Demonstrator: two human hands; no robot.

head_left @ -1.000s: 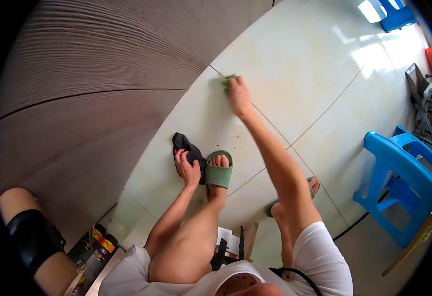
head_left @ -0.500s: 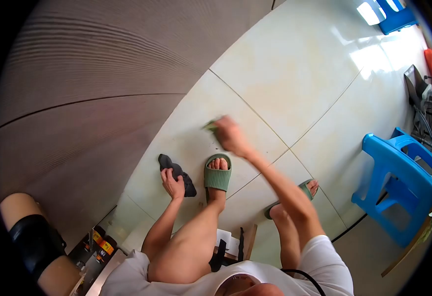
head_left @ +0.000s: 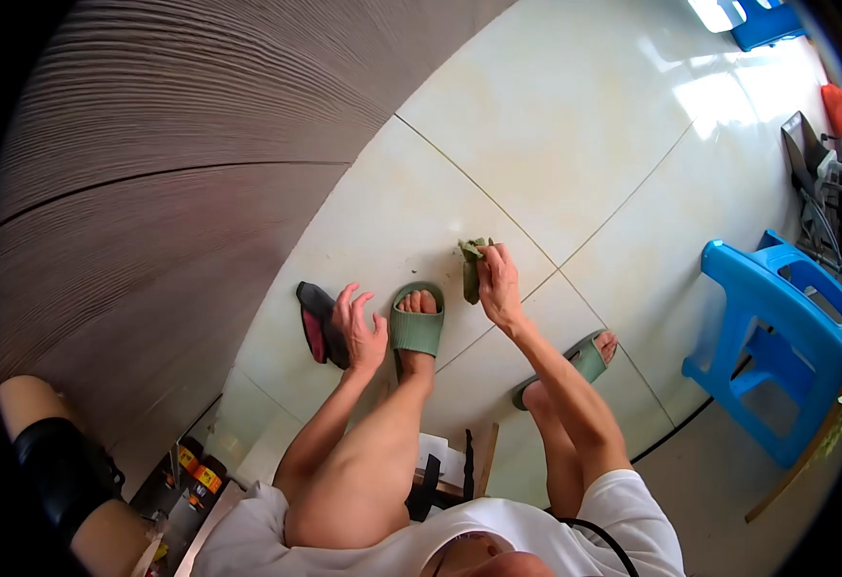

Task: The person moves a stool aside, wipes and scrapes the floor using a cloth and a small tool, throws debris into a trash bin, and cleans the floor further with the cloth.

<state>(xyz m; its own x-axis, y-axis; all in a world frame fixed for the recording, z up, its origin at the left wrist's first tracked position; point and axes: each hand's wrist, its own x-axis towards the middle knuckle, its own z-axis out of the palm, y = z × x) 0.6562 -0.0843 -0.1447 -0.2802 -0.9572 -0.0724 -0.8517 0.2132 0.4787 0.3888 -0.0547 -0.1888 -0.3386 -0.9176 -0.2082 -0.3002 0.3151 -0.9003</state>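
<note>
A crumpled green cloth (head_left: 472,274) is pinched in the fingers of my right hand (head_left: 501,287), just above the floor tiles. My left hand (head_left: 361,332) has its fingers spread and curved, holding nothing. It hovers over the right edge of a dark item (head_left: 319,322) on the floor that looks like a flat shoe, with a pink-red inner face showing. Whether the left fingers touch it I cannot tell. Small dark crumbs (head_left: 411,258) lie on the tile between the two hands.
My feet wear green slippers (head_left: 418,332). A brown wood-grain panel (head_left: 180,125) borders the floor on the left. At the right stands a blue plastic stool (head_left: 777,337), with metal-framed equipment (head_left: 829,183) behind it. A box with yellow-orange labels (head_left: 195,468) lies at lower left.
My right hand and the green cloth have moved right and slightly down. My left hand has lifted off the dark item and its fingers have spread. The item has turned, showing its pink-red inside.
</note>
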